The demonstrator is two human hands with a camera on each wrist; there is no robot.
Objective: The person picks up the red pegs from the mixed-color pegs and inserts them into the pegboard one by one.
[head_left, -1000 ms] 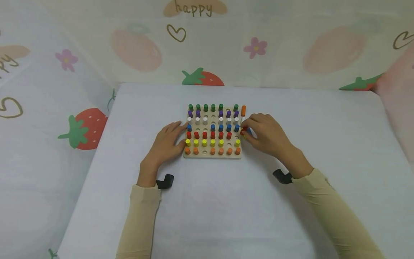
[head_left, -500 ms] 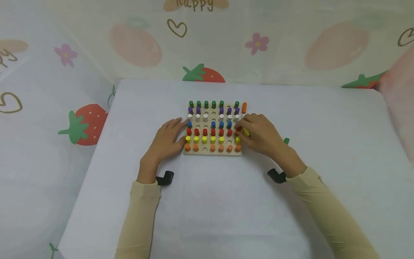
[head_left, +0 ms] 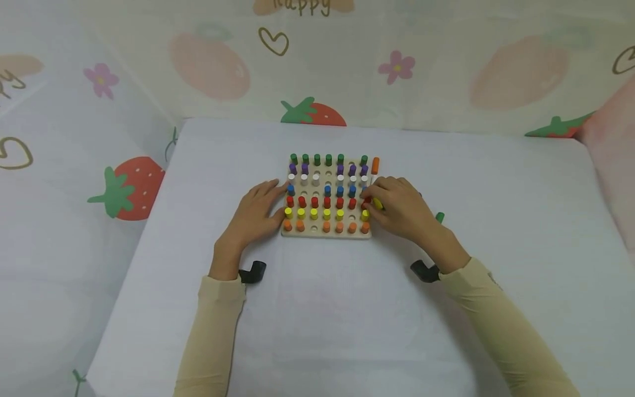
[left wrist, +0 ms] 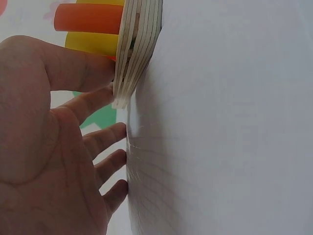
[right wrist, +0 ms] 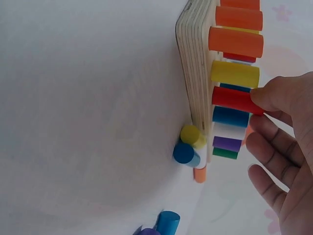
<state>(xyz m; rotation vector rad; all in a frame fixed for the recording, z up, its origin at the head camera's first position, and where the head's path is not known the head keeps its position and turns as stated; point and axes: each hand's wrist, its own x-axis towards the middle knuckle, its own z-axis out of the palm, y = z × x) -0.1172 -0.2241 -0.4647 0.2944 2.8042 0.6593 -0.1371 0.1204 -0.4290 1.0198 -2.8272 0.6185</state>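
Note:
A wooden pegboard [head_left: 326, 235] stands on the white table, with rows of green, purple, white, blue, red, yellow and orange pegs; some holes are bare. My right hand [head_left: 402, 208] pinches a red peg [right wrist: 234, 99] by its top at the right end of the red row. In the right wrist view this peg stands upright from the board, between a yellow peg [right wrist: 235, 74] and a blue peg [right wrist: 231, 116]. At the board's left edge, my left hand [head_left: 254, 212] rests with fingers extended. Its thumb [left wrist: 85, 71] and index finger touch the edge in the left wrist view.
Loose pegs lie right of the board: an orange peg [head_left: 375, 165] at the far corner, a yellow one [right wrist: 190, 134] and a blue one [right wrist: 184, 153] against the side. Behind my right wrist lies a green peg [head_left: 440, 216]. Another blue peg [right wrist: 168, 223] lies farther off.
My right hand has moved left with the red peg, from beside the board to the right end of the red row. The left hand keeps its place at the board's edge.

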